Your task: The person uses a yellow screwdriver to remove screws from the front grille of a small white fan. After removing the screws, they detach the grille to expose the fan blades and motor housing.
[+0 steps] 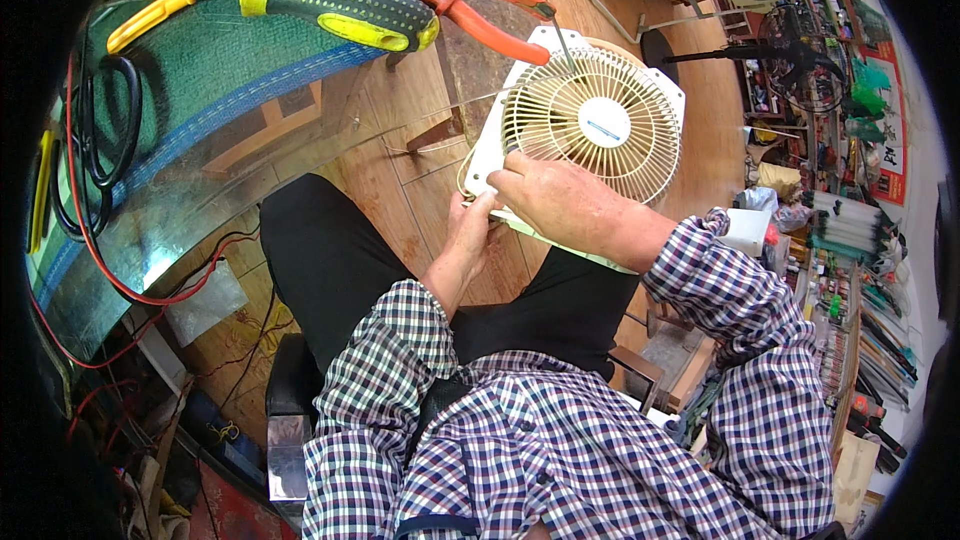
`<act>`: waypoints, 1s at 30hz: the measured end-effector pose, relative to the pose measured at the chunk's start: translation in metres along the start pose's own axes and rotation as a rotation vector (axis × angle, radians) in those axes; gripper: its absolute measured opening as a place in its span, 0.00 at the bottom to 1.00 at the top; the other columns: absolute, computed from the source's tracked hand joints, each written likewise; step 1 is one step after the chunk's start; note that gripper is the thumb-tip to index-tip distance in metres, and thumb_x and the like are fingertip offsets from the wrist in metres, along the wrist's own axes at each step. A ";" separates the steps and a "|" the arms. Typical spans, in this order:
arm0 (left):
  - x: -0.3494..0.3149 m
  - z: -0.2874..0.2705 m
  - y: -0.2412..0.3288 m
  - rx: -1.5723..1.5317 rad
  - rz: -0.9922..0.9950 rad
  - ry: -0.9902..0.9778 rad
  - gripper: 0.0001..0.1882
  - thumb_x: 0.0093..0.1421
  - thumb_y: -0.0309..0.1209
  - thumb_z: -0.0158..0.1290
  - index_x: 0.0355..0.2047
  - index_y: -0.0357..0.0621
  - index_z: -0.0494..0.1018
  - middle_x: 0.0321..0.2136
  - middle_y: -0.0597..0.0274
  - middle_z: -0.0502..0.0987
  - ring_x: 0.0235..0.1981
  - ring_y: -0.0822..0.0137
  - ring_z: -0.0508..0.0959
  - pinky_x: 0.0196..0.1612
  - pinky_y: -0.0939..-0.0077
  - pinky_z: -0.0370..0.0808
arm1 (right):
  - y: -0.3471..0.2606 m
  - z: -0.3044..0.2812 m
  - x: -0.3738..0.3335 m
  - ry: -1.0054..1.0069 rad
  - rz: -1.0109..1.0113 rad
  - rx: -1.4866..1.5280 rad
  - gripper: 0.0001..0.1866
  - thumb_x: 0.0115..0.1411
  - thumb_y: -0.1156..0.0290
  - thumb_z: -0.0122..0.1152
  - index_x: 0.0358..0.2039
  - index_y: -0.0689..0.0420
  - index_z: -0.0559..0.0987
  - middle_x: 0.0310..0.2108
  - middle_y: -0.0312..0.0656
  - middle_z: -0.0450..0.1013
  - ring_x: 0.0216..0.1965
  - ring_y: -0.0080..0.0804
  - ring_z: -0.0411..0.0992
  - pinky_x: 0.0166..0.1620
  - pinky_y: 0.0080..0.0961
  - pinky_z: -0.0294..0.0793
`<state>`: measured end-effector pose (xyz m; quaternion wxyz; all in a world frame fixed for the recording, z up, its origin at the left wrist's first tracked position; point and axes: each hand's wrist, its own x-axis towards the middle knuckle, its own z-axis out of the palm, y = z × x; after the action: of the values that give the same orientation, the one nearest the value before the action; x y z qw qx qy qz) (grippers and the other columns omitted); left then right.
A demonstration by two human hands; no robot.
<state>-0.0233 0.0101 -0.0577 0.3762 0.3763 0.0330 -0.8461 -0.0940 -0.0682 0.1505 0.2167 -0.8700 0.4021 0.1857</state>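
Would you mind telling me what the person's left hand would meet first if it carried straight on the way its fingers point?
The left hand points up toward the small white box fan on the lap, so it would likely meet the fan's lower left corner first, which it seems to touch already beside the right hand; depth is unclear.

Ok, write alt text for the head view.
A seated person in a checked shirt holds a small white box fan on the lap, right hand on its cream grille, left hand at its lower corner. Pliers and a yellow-black screwdriver lie on the bench beyond.
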 end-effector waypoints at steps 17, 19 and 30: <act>0.001 -0.006 0.004 -0.016 -0.005 -0.039 0.32 0.62 0.30 0.58 0.65 0.45 0.61 0.54 0.54 0.76 0.49 0.58 0.83 0.47 0.59 0.85 | -0.003 -0.009 0.001 -0.011 0.051 0.029 0.12 0.62 0.74 0.67 0.47 0.60 0.82 0.47 0.54 0.76 0.48 0.57 0.82 0.49 0.53 0.82; 0.003 -0.006 0.002 -0.020 -0.008 -0.037 0.33 0.62 0.30 0.59 0.66 0.46 0.61 0.54 0.55 0.76 0.48 0.58 0.83 0.47 0.58 0.85 | 0.005 -0.001 0.001 -0.004 0.071 0.061 0.12 0.62 0.75 0.67 0.47 0.61 0.82 0.47 0.53 0.76 0.48 0.57 0.82 0.50 0.54 0.82; -0.005 0.001 0.002 0.047 0.006 0.001 0.21 0.75 0.44 0.54 0.63 0.53 0.71 0.56 0.63 0.80 0.54 0.59 0.81 0.54 0.54 0.79 | 0.012 0.007 0.001 0.137 -0.091 0.009 0.10 0.64 0.71 0.68 0.45 0.59 0.81 0.45 0.48 0.76 0.48 0.49 0.82 0.51 0.49 0.82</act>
<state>-0.0202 0.0114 -0.0531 0.3697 0.3857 0.0123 -0.8452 -0.1037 -0.0727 0.1413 0.2011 -0.8970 0.3768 0.1140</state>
